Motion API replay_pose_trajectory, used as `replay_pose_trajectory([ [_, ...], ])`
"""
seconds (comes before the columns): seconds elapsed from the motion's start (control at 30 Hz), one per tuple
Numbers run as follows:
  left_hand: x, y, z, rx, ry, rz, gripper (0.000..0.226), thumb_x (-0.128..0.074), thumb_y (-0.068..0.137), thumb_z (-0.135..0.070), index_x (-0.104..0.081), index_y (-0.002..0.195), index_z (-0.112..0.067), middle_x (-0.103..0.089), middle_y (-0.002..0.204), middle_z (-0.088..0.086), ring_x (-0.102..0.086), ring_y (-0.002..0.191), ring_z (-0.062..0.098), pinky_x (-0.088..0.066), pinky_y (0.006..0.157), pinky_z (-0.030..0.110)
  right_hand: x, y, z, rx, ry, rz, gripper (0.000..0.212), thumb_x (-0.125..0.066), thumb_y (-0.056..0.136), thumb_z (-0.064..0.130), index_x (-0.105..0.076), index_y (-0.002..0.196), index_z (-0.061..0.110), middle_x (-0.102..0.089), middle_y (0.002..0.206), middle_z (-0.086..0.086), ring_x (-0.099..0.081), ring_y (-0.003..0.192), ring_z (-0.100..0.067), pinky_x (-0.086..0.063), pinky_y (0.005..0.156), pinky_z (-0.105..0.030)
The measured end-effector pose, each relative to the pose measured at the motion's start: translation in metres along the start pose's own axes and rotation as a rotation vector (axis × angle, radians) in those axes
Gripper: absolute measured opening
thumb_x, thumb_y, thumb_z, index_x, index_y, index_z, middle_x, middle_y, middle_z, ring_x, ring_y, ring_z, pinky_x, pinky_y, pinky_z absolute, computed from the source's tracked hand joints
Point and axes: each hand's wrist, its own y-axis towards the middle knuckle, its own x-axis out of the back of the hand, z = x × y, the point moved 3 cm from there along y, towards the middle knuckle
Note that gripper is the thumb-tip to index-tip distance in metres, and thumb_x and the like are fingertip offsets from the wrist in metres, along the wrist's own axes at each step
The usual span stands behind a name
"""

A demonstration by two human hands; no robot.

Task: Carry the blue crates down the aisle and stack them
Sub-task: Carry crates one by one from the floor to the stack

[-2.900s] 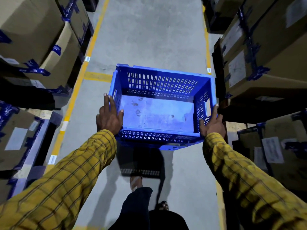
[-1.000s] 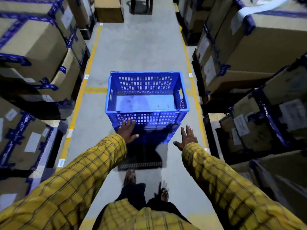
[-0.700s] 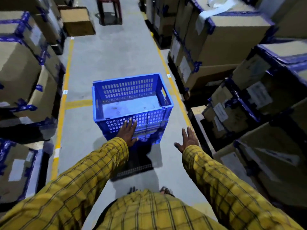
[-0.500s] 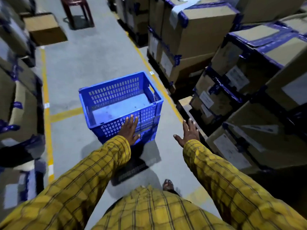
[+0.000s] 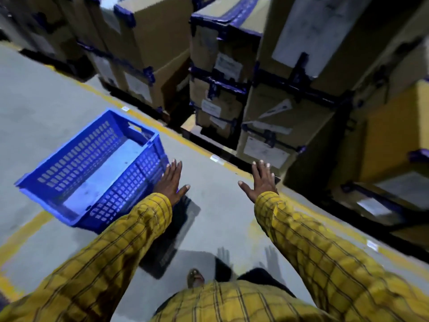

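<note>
**Crate set down at ten o'clock, left hand the nearer one**

The blue crate (image 5: 92, 168) sits on the grey aisle floor (image 5: 46, 108) toward ten o'clock from the person's body, apparently on top of another blue crate whose edge shows beneath its near side, though blur keeps me from being sure. Its long axis runs from eight o'clock to two o'clock, with the near long wall facing the person. The left hand (image 5: 170, 183) lies at the crate's four o'clock corner, fingers straight and spread, released from any grip; whether the fingertips touch the wall or hover just beside it I cannot tell. The right hand (image 5: 261, 180) is well apart from the crate, out toward three o'clock of it over bare floor, also spread flat and holding nothing. So the left hand is plainly nearer.

The crate is bright blue plastic, open-topped and empty, with slotted walls, a pale scuffed bottom and a handle cut-out in its far end wall. It looks light and rigid.

Stacked cardboard boxes (image 5: 232, 89) with blue strapping line the aisle from twelve to three o'clock, behind a yellow floor line (image 5: 185, 142).

My reading: the placing step is finished, and the next move likely leads away from the crate.
</note>
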Motion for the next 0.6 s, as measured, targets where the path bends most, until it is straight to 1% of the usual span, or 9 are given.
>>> replay_pose_trajectory([
  [0.07, -0.010, 0.008, -0.025, -0.073, 0.003, 0.059, 0.091, -0.034, 0.089, -0.065, 0.011, 0.153, -0.021, 0.015, 0.162, 0.007, 0.014, 0.150, 0.030, -0.006, 0.122, 0.050, 0.007, -0.017, -0.028, -0.063, 0.016, -0.036, 0.089, -0.041, 0.091, 0.068, -0.002, 0.158, 0.024, 0.012, 0.164, -0.001, 0.017, 0.150, -0.023, 0.004, 0.123, -0.045],
  [0.13, -0.022, 0.016, -0.052, -0.137, 0.012, 0.115, 0.092, -0.026, 0.084, -0.070, 0.012, 0.153, -0.023, 0.017, 0.162, 0.004, 0.015, 0.150, 0.030, -0.005, 0.122, 0.050, 0.014, -0.036, -0.058, -0.133, 0.045, -0.059, 0.089, -0.041, 0.091, 0.069, -0.003, 0.158, 0.024, 0.011, 0.164, -0.002, 0.015, 0.151, -0.023, 0.004, 0.123, -0.044],
  [0.27, -0.047, 0.029, -0.114, -0.239, 0.051, 0.177, 0.093, -0.035, 0.088, -0.065, 0.011, 0.154, -0.019, 0.019, 0.160, 0.001, 0.014, 0.150, 0.030, -0.006, 0.122, 0.053, 0.022, -0.077, -0.122, -0.264, 0.077, -0.087, 0.090, -0.038, 0.090, 0.071, -0.001, 0.157, 0.025, 0.013, 0.164, -0.002, 0.016, 0.151, -0.024, 0.003, 0.123, -0.044],
  [0.4, -0.080, 0.034, -0.188, -0.344, 0.075, 0.226, 0.094, -0.028, 0.083, -0.068, 0.015, 0.152, -0.021, 0.020, 0.160, 0.000, 0.015, 0.150, 0.028, -0.008, 0.122, 0.052, 0.031, -0.132, -0.192, -0.390, 0.136, -0.121, 0.089, -0.038, 0.090, 0.070, 0.002, 0.157, 0.026, 0.015, 0.164, 0.000, 0.018, 0.150, -0.022, 0.003, 0.123, -0.044],
  [0.5, -0.112, 0.031, -0.250, -0.406, 0.062, 0.265, 0.097, -0.026, 0.081, -0.070, 0.013, 0.154, -0.018, 0.019, 0.161, 0.000, 0.014, 0.150, 0.029, -0.007, 0.122, 0.050, 0.038, -0.181, -0.249, -0.464, 0.194, -0.164, 0.089, -0.039, 0.090, 0.070, 0.002, 0.157, 0.027, 0.016, 0.163, 0.002, 0.018, 0.150, -0.021, 0.003, 0.123, -0.045],
  [0.57, -0.136, 0.028, -0.296, -0.462, 0.075, 0.294, 0.094, -0.034, 0.088, -0.064, 0.012, 0.154, -0.017, 0.019, 0.161, -0.001, 0.013, 0.150, 0.029, -0.008, 0.121, 0.049, 0.042, -0.218, -0.289, -0.532, 0.229, -0.197, 0.089, -0.041, 0.091, 0.068, 0.000, 0.157, 0.026, 0.015, 0.164, 0.001, 0.018, 0.150, -0.021, 0.004, 0.122, -0.045],
  [0.6, -0.149, 0.026, -0.321, -0.495, 0.087, 0.303, 0.091, -0.042, 0.093, -0.056, 0.012, 0.154, -0.016, 0.020, 0.160, -0.002, 0.014, 0.150, 0.028, -0.009, 0.121, 0.049, 0.044, -0.236, -0.310, -0.573, 0.247, -0.212, 0.089, -0.041, 0.091, 0.067, 0.001, 0.157, 0.026, 0.015, 0.164, 0.001, 0.019, 0.150, -0.020, 0.005, 0.123, -0.045],
])
